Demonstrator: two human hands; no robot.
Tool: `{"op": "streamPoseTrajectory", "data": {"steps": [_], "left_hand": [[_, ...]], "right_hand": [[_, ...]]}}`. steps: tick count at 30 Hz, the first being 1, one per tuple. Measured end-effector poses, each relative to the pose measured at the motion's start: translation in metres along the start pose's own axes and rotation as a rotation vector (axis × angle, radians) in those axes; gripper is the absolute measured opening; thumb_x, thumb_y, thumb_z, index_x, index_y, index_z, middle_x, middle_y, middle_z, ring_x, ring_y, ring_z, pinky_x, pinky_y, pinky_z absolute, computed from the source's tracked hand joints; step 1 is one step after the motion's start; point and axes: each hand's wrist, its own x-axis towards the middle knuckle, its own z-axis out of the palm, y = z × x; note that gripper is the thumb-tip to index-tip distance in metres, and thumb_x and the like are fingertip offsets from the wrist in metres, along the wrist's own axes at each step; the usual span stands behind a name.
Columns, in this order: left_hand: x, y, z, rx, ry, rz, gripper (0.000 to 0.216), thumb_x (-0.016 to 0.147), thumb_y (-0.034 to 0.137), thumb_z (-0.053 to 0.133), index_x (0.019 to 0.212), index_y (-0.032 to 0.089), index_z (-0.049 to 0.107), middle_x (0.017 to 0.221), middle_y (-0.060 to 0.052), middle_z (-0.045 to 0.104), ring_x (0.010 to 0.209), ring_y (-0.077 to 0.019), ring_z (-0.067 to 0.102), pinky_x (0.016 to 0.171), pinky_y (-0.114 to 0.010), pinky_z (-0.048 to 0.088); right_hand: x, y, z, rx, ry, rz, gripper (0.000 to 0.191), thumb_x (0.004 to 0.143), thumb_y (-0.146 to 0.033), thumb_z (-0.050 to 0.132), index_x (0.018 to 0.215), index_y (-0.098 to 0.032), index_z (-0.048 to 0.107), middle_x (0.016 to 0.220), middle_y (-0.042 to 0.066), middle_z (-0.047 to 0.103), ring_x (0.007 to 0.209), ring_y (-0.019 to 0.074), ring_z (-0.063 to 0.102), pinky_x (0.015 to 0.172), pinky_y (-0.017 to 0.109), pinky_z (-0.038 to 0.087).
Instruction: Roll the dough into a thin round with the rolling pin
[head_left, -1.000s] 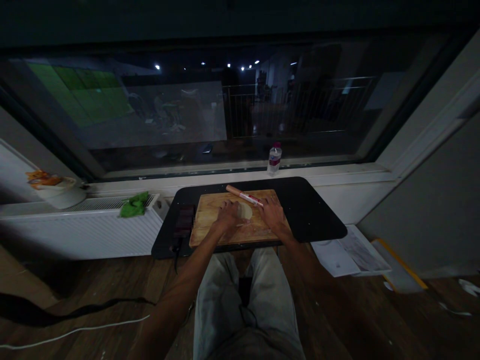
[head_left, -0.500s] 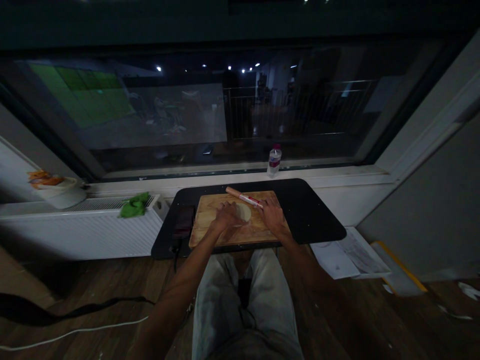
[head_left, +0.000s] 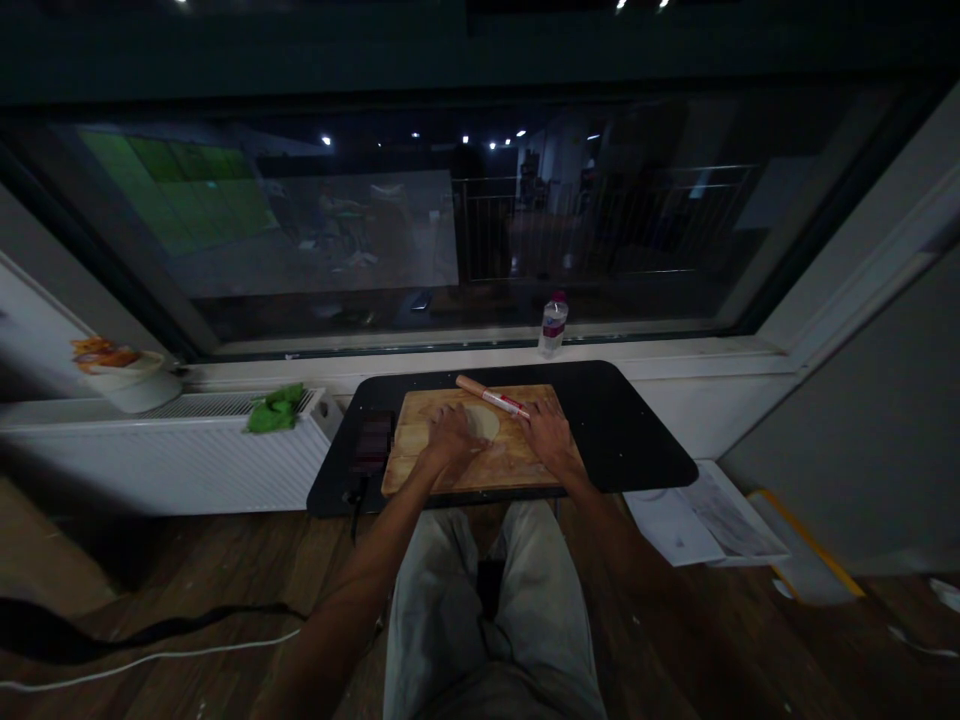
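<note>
A wooden board (head_left: 510, 465) lies on a small black table (head_left: 622, 430) in front of my knees. On it sits a pale flat round of dough (head_left: 484, 423). My left hand (head_left: 448, 438) rests on the dough's left part, fingers curled down over it. My right hand (head_left: 547, 436) lies on the board just right of the dough, fingers forward toward a rolling pin (head_left: 491, 396) with a red-and-white label that lies at the board's far edge. Whether the fingertips touch the pin is unclear in the dim light.
A water bottle (head_left: 553, 323) stands on the window sill behind the table. A dark flat object (head_left: 373, 441) lies at the table's left. A green cloth (head_left: 274, 410) and a white bowl (head_left: 127, 375) sit on the radiator. Papers (head_left: 705, 510) and cables (head_left: 150, 640) lie on the floor.
My left hand has slid slightly back and left on the dough, showing more of it. The right hand stays in place. The view has shifted a little.
</note>
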Motion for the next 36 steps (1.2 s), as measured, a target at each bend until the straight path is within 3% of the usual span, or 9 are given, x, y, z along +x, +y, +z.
{"op": "streamPoseTrajectory", "data": {"steps": [10, 19, 29, 36], "left_hand": [[-0.007, -0.003, 0.007, -0.034, 0.067, 0.040, 0.091, 0.087, 0.079, 0.079, 0.151, 0.018, 0.057, 0.159, -0.025, 0.061, 0.151, -0.0430, 0.056, 0.122, -0.053, 0.046], [-0.015, 0.001, 0.010, -0.086, 0.145, 0.009, 0.079, 0.090, 0.070, 0.080, 0.144, 0.017, 0.059, 0.154, -0.023, 0.065, 0.147, -0.0405, 0.059, 0.119, -0.046, 0.045], [-0.023, -0.008, 0.029, -0.117, 0.220, -0.065, 0.094, 0.088, 0.084, 0.076, 0.146, 0.013, 0.055, 0.156, -0.026, 0.062, 0.150, -0.0438, 0.054, 0.122, -0.050, 0.040], [-0.021, -0.016, 0.053, -0.182, 0.398, -0.037, 0.078, 0.090, 0.074, 0.083, 0.139, 0.018, 0.060, 0.144, -0.020, 0.070, 0.140, -0.0396, 0.062, 0.117, -0.049, 0.045]], "right_hand": [[0.003, 0.001, 0.004, -0.033, 0.020, 0.010, 0.037, 0.119, -0.039, 0.052, 0.142, -0.021, 0.075, 0.140, 0.016, 0.076, 0.133, 0.0312, 0.067, 0.110, 0.038, 0.054], [0.004, 0.004, 0.008, -0.035, 0.015, 0.014, 0.040, 0.119, -0.042, 0.052, 0.145, -0.020, 0.073, 0.144, 0.016, 0.074, 0.134, 0.0313, 0.066, 0.111, 0.039, 0.052], [0.005, 0.005, 0.008, -0.041, 0.012, 0.012, 0.041, 0.119, -0.041, 0.052, 0.145, -0.018, 0.073, 0.145, 0.018, 0.073, 0.138, 0.0327, 0.065, 0.116, 0.040, 0.051], [0.006, 0.008, 0.013, -0.049, 0.041, -0.024, 0.038, 0.118, -0.038, 0.054, 0.142, -0.019, 0.076, 0.141, 0.018, 0.075, 0.139, 0.0329, 0.063, 0.118, 0.040, 0.049]]}}
